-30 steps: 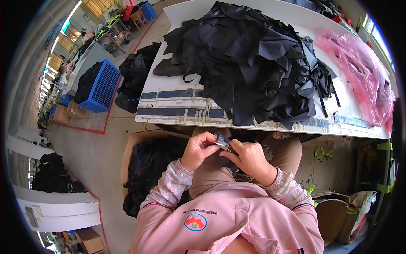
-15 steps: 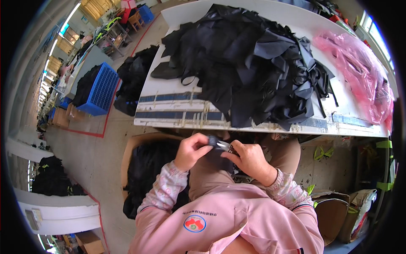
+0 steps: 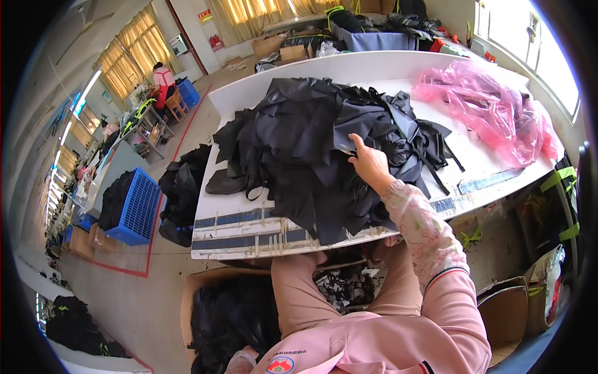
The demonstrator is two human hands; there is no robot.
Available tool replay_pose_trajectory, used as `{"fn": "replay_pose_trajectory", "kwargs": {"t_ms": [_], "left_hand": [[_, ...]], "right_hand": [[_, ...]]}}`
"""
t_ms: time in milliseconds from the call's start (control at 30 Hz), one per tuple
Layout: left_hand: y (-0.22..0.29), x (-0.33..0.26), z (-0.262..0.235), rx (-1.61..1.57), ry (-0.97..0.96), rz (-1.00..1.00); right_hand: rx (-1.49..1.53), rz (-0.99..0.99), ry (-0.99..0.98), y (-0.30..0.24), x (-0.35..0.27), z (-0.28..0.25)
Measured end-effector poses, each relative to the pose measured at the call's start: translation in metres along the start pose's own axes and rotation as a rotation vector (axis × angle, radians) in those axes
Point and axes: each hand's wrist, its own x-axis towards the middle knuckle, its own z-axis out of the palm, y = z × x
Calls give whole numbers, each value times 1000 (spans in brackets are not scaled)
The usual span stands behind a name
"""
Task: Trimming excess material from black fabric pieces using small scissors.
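A large heap of black fabric pieces (image 3: pixel 299 137) covers the middle of the white table (image 3: pixel 227 240). My right hand (image 3: pixel 370 165) reaches over the heap's right part, index finger and thumb apart. Between them show the pale metal tips of small thread snips (image 3: pixel 342 150); the rest is hidden by the hand. My left hand (image 3: pixel 250 351) is low, at the edge of a cardboard box (image 3: pixel 189 299) filled with black pieces (image 3: pixel 233 318). Only a small part of that hand shows, and its fingers are hidden.
Pink plastic sheeting (image 3: pixel 486 112) lies on the table's right side. A blue crate (image 3: pixel 140 209) with black pieces stands on the floor at left. Scraps (image 3: pixel 349 283) lie between my legs. An opened carton (image 3: pixel 501 318) is at lower right. A person (image 3: pixel 163 78) sits far back.
My hands were together before me, the left on a small dark piece, the right with snips. The right has reached forward over the heap; the left has dropped to the box. The view has tilted up.
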Motion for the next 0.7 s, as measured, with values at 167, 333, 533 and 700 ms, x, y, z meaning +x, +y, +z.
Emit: {"fn": "replay_pose_trajectory", "kwargs": {"t_ms": [167,333,533,700], "left_hand": [[-30,24,-65,-64,-305,222],[43,-55,-231,-490,487,440],[214,-111,-353,-1663,-540,1178],[318,-137,-389,-1631,-924,1193]], "right_hand": [[-55,11,179,24,35,31],[406,-173,140,-57,-23,13],[1010,-370,-449,-109,-176,-1],[1063,-368,-866,-111,-242,-8]]}}
